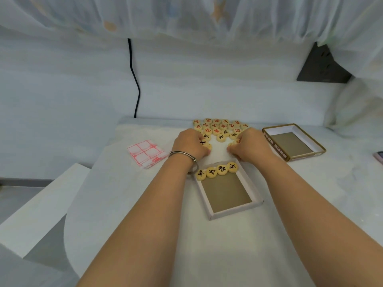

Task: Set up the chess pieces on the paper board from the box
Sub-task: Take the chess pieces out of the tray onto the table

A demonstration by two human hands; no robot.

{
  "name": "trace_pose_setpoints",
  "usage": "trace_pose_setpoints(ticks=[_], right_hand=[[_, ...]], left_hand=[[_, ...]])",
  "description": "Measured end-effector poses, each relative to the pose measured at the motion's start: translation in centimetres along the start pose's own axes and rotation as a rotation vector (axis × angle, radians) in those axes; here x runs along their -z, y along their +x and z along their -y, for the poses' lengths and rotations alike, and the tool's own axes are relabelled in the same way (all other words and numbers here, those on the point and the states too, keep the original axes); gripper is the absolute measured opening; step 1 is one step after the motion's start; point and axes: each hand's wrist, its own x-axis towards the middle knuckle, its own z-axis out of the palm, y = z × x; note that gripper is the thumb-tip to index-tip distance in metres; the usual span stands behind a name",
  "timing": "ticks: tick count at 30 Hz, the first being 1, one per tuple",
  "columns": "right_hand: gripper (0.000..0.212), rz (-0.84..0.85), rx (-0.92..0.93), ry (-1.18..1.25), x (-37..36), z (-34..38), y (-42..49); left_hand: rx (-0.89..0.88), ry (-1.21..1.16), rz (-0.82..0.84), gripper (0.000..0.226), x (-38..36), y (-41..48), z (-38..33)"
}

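Note:
A heap of round cream chess pieces (219,127) with red and black characters lies on the white table. My left hand (189,145) rests at the heap's left edge, its fingers closed on a black-marked piece (204,142). My right hand (248,146) is at the heap's right edge, fingers closed on a red-marked piece (237,141). In front of my hands lies an open white box tray (228,212); several black-marked pieces (217,170) line its far edge. The folded paper board (146,154), printed with red lines, lies to the left.
The box's other half (310,156), brown-edged and holding nothing, lies at the right. A black cable (134,79) hangs down the wall behind the table. A dark object (379,157) shows at the far right edge. A white ledge (41,204) stands at the left.

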Motion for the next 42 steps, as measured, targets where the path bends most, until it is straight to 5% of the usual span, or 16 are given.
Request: trace_pose_setpoints(ticks=[3,8,17,22,28,42], right_hand=[[0.04,0.011,0.04,0.017,-0.8,0.2,1.3],[0.024,0.021,0.028,0.16,-0.2,-0.4,2.0],[0.024,0.037,0.078,0.042,-0.1,-0.6,1.5],[0.029,-0.03,0.116,0.081,0.2,-0.6,1.3],[0.035,0.077,0.007,-0.038,1.7,-1.7,1.2],[0.044,0.045,0.046,-0.026,0.5,-1.5,1.2]], left_hand=[[-0.029,-0.014,0.005,0.018,-0.6,1.6,-0.4],[0.007,-0.082,-0.076,0.021,0.2,2.5,0.2],[0.073,0.062,-0.006,0.023,0.1,2.4,0.2],[0.058,-0.008,-0.057,0.047,0.0,2.4,0.6],[0.151,-0.002,-0.107,0.011,0.3,2.4,1.4],[0.086,0.037,-0.123,0.015,-0.1,2.1,0.5]])
